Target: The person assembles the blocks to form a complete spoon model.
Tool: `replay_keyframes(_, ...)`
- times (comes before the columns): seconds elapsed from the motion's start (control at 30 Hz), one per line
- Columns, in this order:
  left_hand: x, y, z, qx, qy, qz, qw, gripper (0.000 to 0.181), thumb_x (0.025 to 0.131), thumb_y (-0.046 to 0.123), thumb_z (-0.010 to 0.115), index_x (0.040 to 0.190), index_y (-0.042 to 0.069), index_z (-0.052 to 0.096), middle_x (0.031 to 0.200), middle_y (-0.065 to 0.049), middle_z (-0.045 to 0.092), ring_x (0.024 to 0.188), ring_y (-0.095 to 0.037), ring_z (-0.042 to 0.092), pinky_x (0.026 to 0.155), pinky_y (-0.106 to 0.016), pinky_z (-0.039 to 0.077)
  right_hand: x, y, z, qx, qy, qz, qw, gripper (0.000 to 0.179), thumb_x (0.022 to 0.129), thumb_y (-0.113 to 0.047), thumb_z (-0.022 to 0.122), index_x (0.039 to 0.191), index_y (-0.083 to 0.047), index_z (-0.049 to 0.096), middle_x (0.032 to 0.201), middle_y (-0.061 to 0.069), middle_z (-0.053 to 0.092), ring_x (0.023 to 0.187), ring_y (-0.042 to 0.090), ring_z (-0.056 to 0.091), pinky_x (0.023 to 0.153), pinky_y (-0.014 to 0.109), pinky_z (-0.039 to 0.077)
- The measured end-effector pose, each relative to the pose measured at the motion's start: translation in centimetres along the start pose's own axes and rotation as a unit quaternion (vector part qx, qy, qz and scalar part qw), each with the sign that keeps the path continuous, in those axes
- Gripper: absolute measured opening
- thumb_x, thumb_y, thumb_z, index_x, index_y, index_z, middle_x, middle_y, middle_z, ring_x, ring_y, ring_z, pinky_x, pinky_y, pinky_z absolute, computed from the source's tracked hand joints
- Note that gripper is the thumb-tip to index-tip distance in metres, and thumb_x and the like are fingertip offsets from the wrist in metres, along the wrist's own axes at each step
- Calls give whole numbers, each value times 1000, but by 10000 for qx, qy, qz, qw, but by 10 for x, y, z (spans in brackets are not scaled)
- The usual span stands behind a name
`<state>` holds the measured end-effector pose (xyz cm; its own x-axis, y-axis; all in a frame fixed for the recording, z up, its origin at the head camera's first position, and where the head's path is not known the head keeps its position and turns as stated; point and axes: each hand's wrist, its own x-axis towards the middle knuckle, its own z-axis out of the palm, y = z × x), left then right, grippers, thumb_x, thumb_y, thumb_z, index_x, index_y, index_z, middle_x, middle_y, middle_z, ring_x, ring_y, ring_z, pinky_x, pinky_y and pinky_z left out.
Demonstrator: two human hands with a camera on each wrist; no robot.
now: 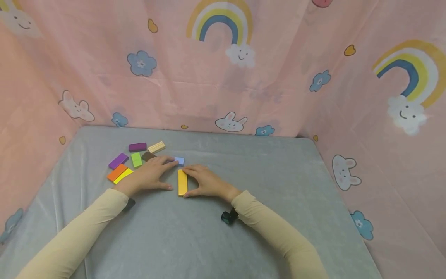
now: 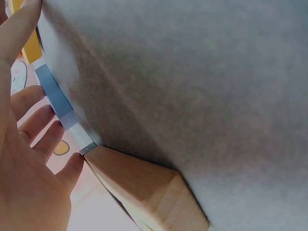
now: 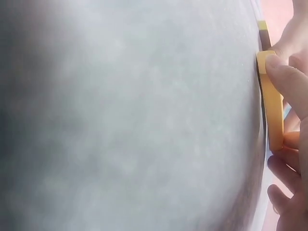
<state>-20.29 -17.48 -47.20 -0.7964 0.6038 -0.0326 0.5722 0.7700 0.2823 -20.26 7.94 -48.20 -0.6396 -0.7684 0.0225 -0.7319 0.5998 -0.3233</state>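
A golden-yellow wooden block (image 1: 182, 183) lies lengthwise in front of me on the grey cloth. My right hand (image 1: 207, 184) pinches it by its two ends, thumb at the near end and fingers at the far end. My left hand (image 1: 150, 176) reaches over the cloth to the left, its thumb apart from the yellow block. Its fingers are loosely bent, with fingertips right at a light blue block (image 1: 179, 161). In the left wrist view the same blue block (image 2: 55, 96) stands beside those fingers, and a bare-wood-sided block (image 2: 139, 178) is close to the little finger.
Left of my left hand lie a dark purple block (image 1: 137, 147), a cream ridged block (image 1: 156, 147), a green block (image 1: 136, 159), a violet block (image 1: 118, 161), an orange block (image 1: 117, 173) and a yellow block (image 1: 123, 176). A brown block (image 1: 148, 156) is partly hidden. Pink curtains surround the table.
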Motion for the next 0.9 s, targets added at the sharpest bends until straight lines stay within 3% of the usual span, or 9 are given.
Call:
replay_keyframes(0.23,0,1,-1,-11,-38,-51,10000,92,76,52,81,150,15,43,150,-13,46,139,-36,43,117,-59,34,-11,4,-7,470,63,184,9987,93,80,-55,76,151,-8,40,154,8,45,143,24,43,120,40,36)
replay_keyframes(0.9,-1,4,-3,-100,-19,-26,9999,90,76,48,82,150,14,43,150,-13,45,140,-36,43,117,-58,34,-72,46,-21,825,651,1037,9890,90,77,-47,82,149,-9,43,153,9,45,143,28,43,119,48,36)
